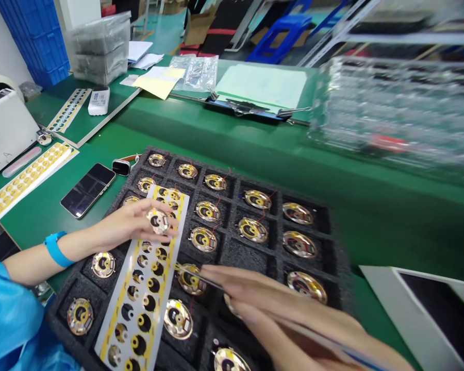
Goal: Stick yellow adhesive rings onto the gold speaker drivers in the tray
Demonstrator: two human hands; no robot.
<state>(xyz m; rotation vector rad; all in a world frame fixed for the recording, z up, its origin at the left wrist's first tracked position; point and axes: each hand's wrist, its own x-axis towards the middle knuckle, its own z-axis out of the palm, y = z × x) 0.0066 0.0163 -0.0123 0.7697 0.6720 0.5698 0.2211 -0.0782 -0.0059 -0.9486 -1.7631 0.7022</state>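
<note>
My left hand (126, 222) holds a round gold-coloured metal part (158, 220), like a watch movement, in its fingers above a long sheet of yellow adhesive stickers (144, 281). Many sticker places on this sheet are cut out. In my right hand (278, 309), closed fingers grip a pair of tweezers (211, 281). Their tips reach the sheet's right edge, where a small yellow bit shows; whether they pinch it I cannot tell. Beneath lies a black foam tray (247, 255), its compartments holding several similar round parts (203, 239) with thin red wires.
Left of the tray are a phone (88, 189), a smartwatch (121, 166) and another yellow sticker sheet (27, 180). A clipboard with papers (261, 85) lies behind. Blurred clear plastic trays (394, 113) stand back right. A grey-framed dark panel (441, 304) sits at right.
</note>
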